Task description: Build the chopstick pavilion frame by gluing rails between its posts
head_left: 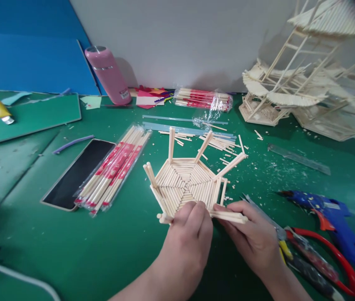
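Observation:
In front of me is a many-sided wooden-stick frame [185, 179], its base filled with sticks laid in rings like a web. Pairs of sticks slant up and outward from its corners. My left hand [188, 234] has its fingers curled over the near edge, pinching it. My right hand [252, 234] is closed round the near right corner, with thumb and fingers on a pair of sticks [231, 215] that points right. The fingertips of both hands are partly hidden by the sticks and the hands themselves.
Behind lie cut sticks [219, 144] and blue strips [183, 127]. Packed chopsticks [114, 167] overlap a black phone [77, 175] at left. A blue glue gun [328, 213] and red-handled pliers [351, 267] lie right. A pink bottle [110, 77] and stick-built tower [305, 79] stand behind.

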### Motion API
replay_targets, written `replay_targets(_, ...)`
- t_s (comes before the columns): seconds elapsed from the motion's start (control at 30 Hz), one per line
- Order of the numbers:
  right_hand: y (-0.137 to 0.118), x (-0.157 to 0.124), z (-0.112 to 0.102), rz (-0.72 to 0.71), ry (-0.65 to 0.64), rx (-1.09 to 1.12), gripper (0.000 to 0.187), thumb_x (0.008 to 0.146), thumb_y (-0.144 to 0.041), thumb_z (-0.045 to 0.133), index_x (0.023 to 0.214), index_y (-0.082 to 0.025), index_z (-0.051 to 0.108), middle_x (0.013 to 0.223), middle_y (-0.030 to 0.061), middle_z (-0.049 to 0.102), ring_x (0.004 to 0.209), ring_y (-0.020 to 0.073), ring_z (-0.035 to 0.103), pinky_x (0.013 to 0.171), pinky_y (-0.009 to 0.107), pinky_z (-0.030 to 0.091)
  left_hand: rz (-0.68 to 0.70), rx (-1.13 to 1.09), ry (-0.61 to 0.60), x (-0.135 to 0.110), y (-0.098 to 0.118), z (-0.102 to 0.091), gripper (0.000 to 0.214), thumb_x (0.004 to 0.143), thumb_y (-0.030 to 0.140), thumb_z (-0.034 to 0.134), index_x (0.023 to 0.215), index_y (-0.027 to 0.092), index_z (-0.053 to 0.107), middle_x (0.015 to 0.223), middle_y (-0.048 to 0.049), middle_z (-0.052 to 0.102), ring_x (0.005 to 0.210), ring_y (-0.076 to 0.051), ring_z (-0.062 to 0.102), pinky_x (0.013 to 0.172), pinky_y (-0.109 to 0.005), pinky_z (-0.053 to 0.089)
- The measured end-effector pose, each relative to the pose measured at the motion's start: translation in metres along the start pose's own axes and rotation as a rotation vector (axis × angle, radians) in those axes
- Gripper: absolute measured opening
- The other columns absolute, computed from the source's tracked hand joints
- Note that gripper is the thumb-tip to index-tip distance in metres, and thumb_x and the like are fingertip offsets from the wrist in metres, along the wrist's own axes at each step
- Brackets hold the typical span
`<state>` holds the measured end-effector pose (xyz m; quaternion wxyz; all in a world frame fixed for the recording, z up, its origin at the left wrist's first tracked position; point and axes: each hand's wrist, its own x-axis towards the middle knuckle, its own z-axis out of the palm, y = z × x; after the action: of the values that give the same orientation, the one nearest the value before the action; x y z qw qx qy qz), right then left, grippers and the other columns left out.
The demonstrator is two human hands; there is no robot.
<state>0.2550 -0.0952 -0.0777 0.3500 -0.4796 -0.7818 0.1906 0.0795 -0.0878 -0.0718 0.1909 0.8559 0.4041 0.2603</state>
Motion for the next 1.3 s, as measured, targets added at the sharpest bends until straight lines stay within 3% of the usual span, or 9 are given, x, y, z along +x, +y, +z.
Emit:
replay_targets(0.33, -0.004, 0.004, 0.001, 0.007, 0.031, -0.012, 0.027, 0.082, -0.008, 0.053, 0.106, -0.018, 0.063, 0.084, 0.0063, 0.06, 0.074, 0.0145, 0.057, 0.061, 0.025, 0.045, 0.032, 0.086, -0.039, 0.002, -0.002, 0.001, 0.024, 0.085, 0.005, 0.038, 0.103, 0.011, 0.054, 0.103, -0.0112, 0.056, 0.097, -0.024, 0.052, 0.092, -0.04, 0.047)
replay_targets(0.47, -0.005, 0.006, 0.003, 0.024, 0.059, 0.001, 0.024, 0.083, -0.01, 0.054, 0.102, -0.019, 0.065, 0.083, 0.0063, 0.061, 0.074, 0.0141, 0.058, 0.062, 0.024, 0.046, 0.064, 0.205, -0.007, -0.004, 0.005, 0.001, 0.034, 0.085, 0.006, 0.038, 0.118, 0.005, 0.046, 0.117, -0.0168, 0.053, 0.109, -0.029, 0.048, 0.092, -0.042, 0.047)
replay_targets(0.57, -0.004, 0.006, 0.005, 0.023, 0.075, 0.009, 0.024, 0.083, -0.01, 0.054, 0.102, -0.019, 0.066, 0.08, 0.0061, 0.061, 0.071, 0.014, 0.058, 0.061, 0.024, 0.046, 0.111, 0.203, 0.101, -0.02, 0.011, 0.003, 0.037, 0.085, 0.009, 0.043, 0.122, 0.003, 0.044, 0.12, -0.0174, 0.053, 0.113, -0.027, 0.047, 0.093, -0.034, 0.047)
replay_targets(0.67, -0.002, 0.004, 0.005, 0.012, 0.08, 0.023, 0.026, 0.083, -0.01, 0.053, 0.106, -0.019, 0.064, 0.08, 0.0059, 0.061, 0.071, 0.0144, 0.058, 0.061, 0.025, 0.046, 0.122, 0.156, 0.364, -0.039, 0.009, -0.002, 0.023, 0.085, 0.013, 0.048, 0.107, 0.017, 0.054, 0.091, -0.0067, 0.064, 0.086, -0.02, 0.06, 0.079, -0.029, 0.053)
replay_targets(0.77, -0.002, 0.003, 0.006, 0.009, 0.07, 0.045, 0.03, 0.083, -0.01, 0.053, 0.11, -0.022, 0.062, 0.082, 0.005, 0.061, 0.072, 0.0146, 0.059, 0.062, 0.025, 0.047, -0.03, 0.122, 0.345, -0.051, -0.003, -0.017, 0.011, 0.086, 0.016, 0.047, 0.092, 0.019, 0.055, 0.079, -0.0054, 0.06, 0.074, -0.019, 0.059, 0.068, -0.03, 0.053)
replay_targets(0.93, -0.001, 0.001, 0.005, 0.013, 0.063, 0.083, 0.035, 0.083, -0.009, 0.054, 0.114, -0.025, 0.057, 0.087, 0.0036, 0.059, 0.076, 0.0137, 0.058, 0.064, 0.024, 0.046, -0.298, 0.104, 0.198, -0.042, -0.024, -0.046, 0.023, 0.081, 0.023, 0.057, 0.102, 0.016, 0.051, 0.098, -0.0114, 0.054, 0.086, -0.023, 0.058, 0.069, -0.034, 0.054)
replay_targets(1.1, 0.002, 0.001, 0.005, 0.03, 0.03, 0.092, 0.033, 0.083, -0.01, 0.053, 0.112, -0.026, 0.057, 0.086, 0.0036, 0.055, 0.076, 0.0132, 0.056, 0.063, 0.024, 0.046, -0.236, -0.196, 0.011, -0.024, -0.034, -0.052, 0.017, 0.082, 0.014, 0.052, 0.098, 0.018, 0.059, 0.097, -0.0073, 0.057, 0.088, -0.018, 0.058, 0.076, -0.029, 0.051)
replay_targets(1.3, 0.0, 0.006, 0.004, 0.062, 0.021, 0.093, 0.012, 0.084, -0.014, 0.053, 0.089, -0.02, 0.062, 0.083, 0.0044, 0.051, 0.073, 0.0137, 0.054, 0.062, 0.025, 0.045, -0.224, -0.467, -0.036, -0.016, -0.04, -0.054, 0.017, 0.084, 0.012, 0.051, 0.087, 0.02, 0.065, 0.088, -0.0038, 0.062, 0.086, -0.016, 0.058, 0.076, -0.025, 0.047)
